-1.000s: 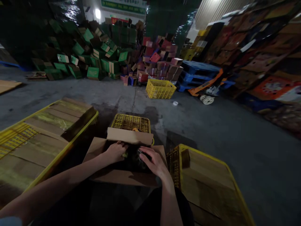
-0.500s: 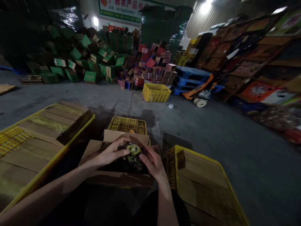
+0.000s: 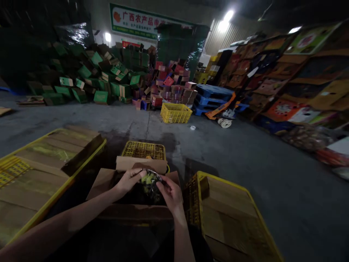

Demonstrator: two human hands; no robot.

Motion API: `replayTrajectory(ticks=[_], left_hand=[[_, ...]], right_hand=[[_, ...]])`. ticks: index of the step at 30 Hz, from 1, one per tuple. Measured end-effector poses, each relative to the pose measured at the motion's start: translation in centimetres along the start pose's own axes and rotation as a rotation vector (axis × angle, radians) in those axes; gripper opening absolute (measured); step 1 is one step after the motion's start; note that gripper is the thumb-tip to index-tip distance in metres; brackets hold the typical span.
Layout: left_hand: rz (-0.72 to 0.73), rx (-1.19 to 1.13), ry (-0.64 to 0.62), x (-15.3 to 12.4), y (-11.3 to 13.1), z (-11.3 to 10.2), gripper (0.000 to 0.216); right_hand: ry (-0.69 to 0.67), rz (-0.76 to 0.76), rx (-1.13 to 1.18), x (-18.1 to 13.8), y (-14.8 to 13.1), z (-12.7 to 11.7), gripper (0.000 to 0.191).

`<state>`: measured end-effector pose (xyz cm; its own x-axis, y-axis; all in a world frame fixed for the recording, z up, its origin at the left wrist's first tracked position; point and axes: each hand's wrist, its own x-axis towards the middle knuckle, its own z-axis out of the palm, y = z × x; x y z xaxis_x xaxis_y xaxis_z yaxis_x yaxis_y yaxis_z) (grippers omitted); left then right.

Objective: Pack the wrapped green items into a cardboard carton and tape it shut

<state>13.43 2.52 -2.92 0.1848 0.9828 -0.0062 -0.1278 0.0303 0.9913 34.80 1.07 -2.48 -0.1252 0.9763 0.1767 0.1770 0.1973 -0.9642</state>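
Note:
Between my two hands is a clear plastic bag [image 3: 153,186] with something yellow-green and dark spots showing through it; I cannot tell what it contains. My left hand [image 3: 130,181] pinches the bag's upper left edge between thumb and fingers. On the other side, my right hand [image 3: 171,193] grips its right edge with bent fingers. Both hands are over an open cardboard box [image 3: 136,211], whose flaps stand outward. The inside of the box is dark, and its contents are hard to make out.
Behind the box stands a yellow plastic crate [image 3: 133,149]. Cardboard-covered yellow crates flank me, one at left [image 3: 102,145] and one at right [image 3: 200,203]. Farther off are another yellow crate [image 3: 176,114], blue pallets [image 3: 209,92], a pallet jack [image 3: 222,111] and heaped green boxes [image 3: 100,97].
My fingers have shifted from around the bagged thing to the bag's edges, and clear film now stretches between them. The camera view has tilted slightly upward and turned right.

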Motion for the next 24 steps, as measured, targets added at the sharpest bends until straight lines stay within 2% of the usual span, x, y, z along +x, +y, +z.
replayTrajectory(ticks=[6,10,14,19,24], left_hand=[[-0.126,-0.167,0.026,-0.2,0.1,-0.3,0.056],[-0.15,-0.203,0.06,-0.2,-0.3,-0.4,0.056],[-0.203,-0.19,0.088,0.2,-0.3,-0.5,0.056],[-0.217,-0.15,0.097,0.2,-0.1,-0.7,0.053],[-0.203,-0.133,0.15,0.0,-0.7,-1.1,0.042]], right_hand=[[0.071,0.008,-0.034,0.0,0.5,-0.2,0.037],[0.091,0.003,-0.088,0.5,0.9,-0.2,0.037],[0.083,-0.02,-0.141,1.1,1.1,-0.5,0.038],[0.177,0.005,-0.135,1.7,0.8,-1.1,0.041],[0.127,-0.044,-0.125,1.6,0.5,-1.3,0.045]])
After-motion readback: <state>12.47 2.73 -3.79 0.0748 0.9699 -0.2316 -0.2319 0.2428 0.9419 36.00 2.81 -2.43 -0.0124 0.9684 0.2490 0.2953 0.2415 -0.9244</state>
